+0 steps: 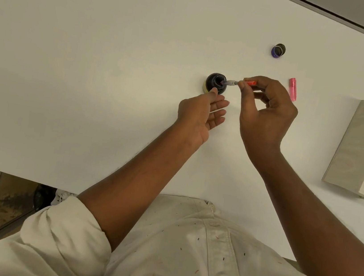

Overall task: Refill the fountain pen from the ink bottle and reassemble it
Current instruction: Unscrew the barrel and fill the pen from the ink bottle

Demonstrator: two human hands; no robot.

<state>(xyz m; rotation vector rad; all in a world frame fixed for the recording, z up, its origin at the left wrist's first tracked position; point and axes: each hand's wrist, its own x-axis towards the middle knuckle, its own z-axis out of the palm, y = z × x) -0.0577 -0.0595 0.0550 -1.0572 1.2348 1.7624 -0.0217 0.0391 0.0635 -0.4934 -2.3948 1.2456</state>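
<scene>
Head view, the only one we have. White table [94,55], seen from above.

Ink bottle [214,82] stands upright near table centre, lid off, mouth facing up, dark inside.

Right hand [266,119] grasps the pen [233,83]: thumb and fingertips pinch its orange rear end, the other fingers curled loosely behind. The pen lies nearly level, pointing left, front tip dipped into the bottle mouth. We can't see the nib itself, since it's lost against the dark ink.

Left hand [199,117] is released, gripping nothing: fingers straight and spread a little, palm turned toward the right hand. Its index fingertip touches the near side of the bottle, at the rim.

Bottle cap [278,50], dark with a purple band, lies on its side well apart from the bottle, further back and right.

Pink pen piece [293,89] lies flat on the table just beyond the right hand, not touching it. We can't tell whether it's the barrel or the cap.

Grey board [360,144] sits at the right edge. White speckled shirt [183,255] fills the bottom.
</scene>
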